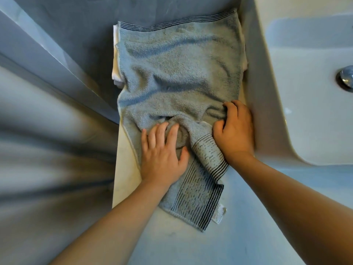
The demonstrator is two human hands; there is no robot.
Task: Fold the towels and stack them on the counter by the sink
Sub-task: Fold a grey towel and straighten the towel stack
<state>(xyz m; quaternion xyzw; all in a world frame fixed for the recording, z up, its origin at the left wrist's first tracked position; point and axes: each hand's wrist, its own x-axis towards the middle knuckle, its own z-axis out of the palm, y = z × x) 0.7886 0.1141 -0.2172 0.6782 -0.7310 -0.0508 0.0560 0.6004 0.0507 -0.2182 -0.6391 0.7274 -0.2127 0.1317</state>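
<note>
A blue-grey towel (177, 73) with dark stripes at both ends lies spread and wrinkled along the counter (124, 169) left of the sink. Its near end is bunched and twisted. My left hand (162, 153) lies flat on the bunched part with fingers spread. My right hand (235, 129) grips a fold of the towel at its right edge, fingers curled into the cloth. A white towel (116, 73) lies underneath; only its left edge shows.
A white sink basin (305, 92) with a chrome drain plug (346, 77) sits to the right. A grey wall and a panel edge (57, 60) close off the left. The counter's front strip (172, 236) runs along near me.
</note>
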